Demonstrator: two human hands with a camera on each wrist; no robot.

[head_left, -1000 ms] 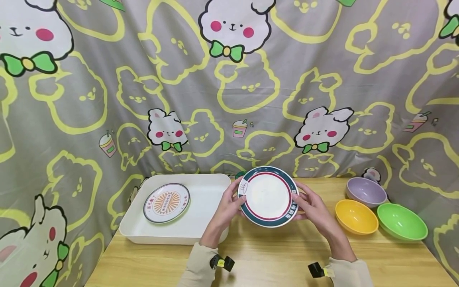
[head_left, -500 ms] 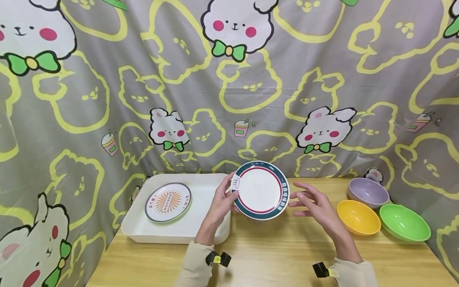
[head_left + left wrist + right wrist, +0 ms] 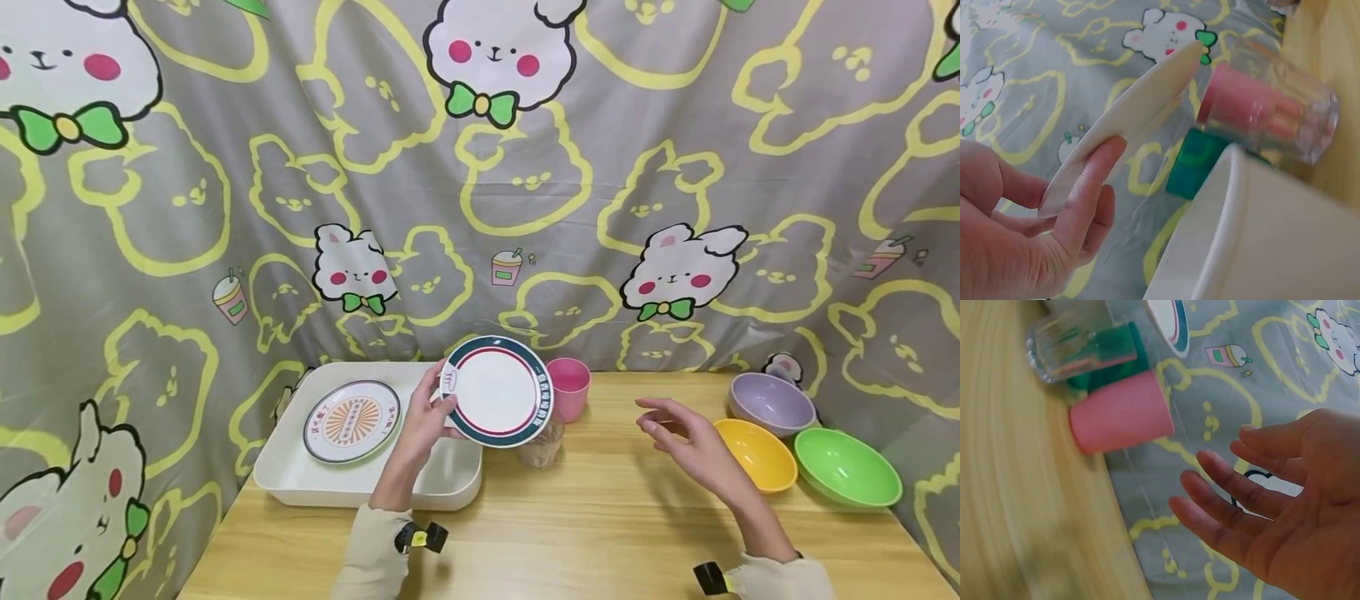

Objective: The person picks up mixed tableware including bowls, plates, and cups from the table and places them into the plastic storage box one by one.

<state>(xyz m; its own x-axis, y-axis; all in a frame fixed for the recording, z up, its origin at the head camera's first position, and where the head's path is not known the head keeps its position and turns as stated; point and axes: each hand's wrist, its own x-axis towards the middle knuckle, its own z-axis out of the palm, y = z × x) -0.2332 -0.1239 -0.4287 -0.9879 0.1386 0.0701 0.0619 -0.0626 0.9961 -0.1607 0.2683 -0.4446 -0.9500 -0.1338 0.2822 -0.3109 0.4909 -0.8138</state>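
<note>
A white plate (image 3: 495, 392) with a dark green rim and red ring hangs tilted above the table. My left hand (image 3: 420, 429) pinches its left edge, thumb on the face and fingers behind, as the left wrist view shows. Below it a second plate (image 3: 352, 421), with an orange sunburst print, lies in the white basin (image 3: 367, 500). My right hand (image 3: 693, 446) is in the air near the bowls, holding nothing, its fingers relaxed and spread. Behind the held plate stand a pink cup (image 3: 573, 400) and a clear cup (image 3: 542, 452), both partly hidden.
At the right, purple (image 3: 772, 404), yellow (image 3: 761, 458) and green (image 3: 847, 467) bowls sit close together on the wooden table (image 3: 585, 533). A green cup (image 3: 1194, 164) stands near the basin. A patterned curtain (image 3: 450, 183) rises behind the table.
My right hand has let go of the plate and moved right. My left hand has carried the plate left to over the basin's right side, exposing the pink and clear cups.
</note>
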